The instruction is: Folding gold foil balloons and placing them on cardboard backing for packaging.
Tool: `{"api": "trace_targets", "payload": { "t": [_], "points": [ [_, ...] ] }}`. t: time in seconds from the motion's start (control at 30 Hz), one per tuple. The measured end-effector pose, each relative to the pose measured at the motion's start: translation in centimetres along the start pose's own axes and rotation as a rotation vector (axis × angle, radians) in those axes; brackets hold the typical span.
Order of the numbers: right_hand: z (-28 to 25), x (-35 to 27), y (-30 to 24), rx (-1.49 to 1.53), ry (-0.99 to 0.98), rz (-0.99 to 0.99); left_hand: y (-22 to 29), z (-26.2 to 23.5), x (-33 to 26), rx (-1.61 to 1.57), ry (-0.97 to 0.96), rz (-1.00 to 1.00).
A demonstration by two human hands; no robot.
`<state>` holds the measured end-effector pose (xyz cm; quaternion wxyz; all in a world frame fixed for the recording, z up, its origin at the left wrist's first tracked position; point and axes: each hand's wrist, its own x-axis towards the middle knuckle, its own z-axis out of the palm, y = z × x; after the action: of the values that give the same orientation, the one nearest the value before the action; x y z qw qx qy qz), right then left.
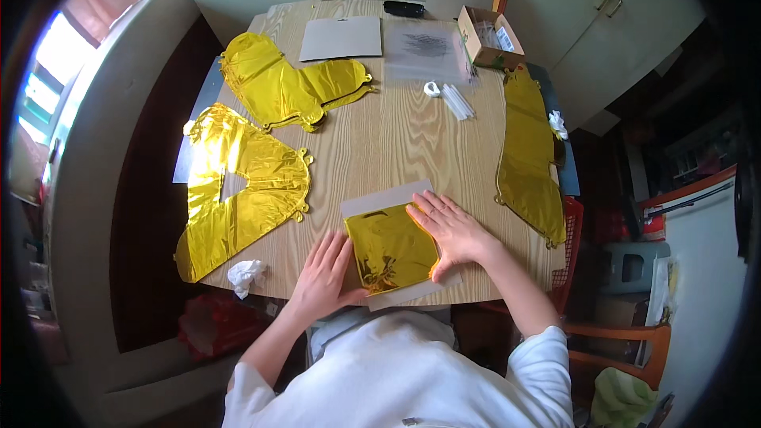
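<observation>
A gold foil balloon folded into a flat square (392, 246) lies on a pale card sheet (387, 198) near the front edge of the table. Against its left edge rests my left hand (321, 276), fingers stretched out and the thumb at the lower corner. My right hand (453, 231) lies spread along its right edge, the fingertips on the card and the foil's far corner. Neither hand is wrapped round anything. Flat gold foil balloons lie at the left, one far (265, 83) and one nearer (258, 162). Another gold foil balloon (525, 150) lies along the right edge.
A cardboard box (514, 49) stands at the back right. Nearby are clear plastic sleeves (396, 67), clear straws (457, 101) and a small white ring (431, 89). A white card (341, 37) and a black object (404, 9) lie at the back. Crumpled tissue (246, 276) sits front left.
</observation>
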<state>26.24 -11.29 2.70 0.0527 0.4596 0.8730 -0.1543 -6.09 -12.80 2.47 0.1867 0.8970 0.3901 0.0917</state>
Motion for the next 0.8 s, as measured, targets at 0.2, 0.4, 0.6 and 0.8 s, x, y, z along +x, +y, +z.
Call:
{"api": "trace_targets", "payload": {
  "t": [0.2, 0.4, 0.6, 0.8],
  "points": [
    [0.7, 1.0, -3.3, 0.009, -0.012, -0.061, 3.1, -2.3, -5.9, -0.372, -0.424, -0.634],
    [0.8, 2.2, -5.0, -0.001, 0.008, -0.187, 0.5, 6.6, -9.3, -2.004, -0.114, -0.781],
    [1.9, 3.0, -2.6, 0.349, 0.015, -0.219, 3.0, 7.4, -8.2, -1.789, -0.077, -0.908],
    [-0.3, 4.3, 4.4, 0.614, 0.448, 0.137, 4.8, 5.5, -7.8, -1.716, 0.107, -0.729]
  ]
}}
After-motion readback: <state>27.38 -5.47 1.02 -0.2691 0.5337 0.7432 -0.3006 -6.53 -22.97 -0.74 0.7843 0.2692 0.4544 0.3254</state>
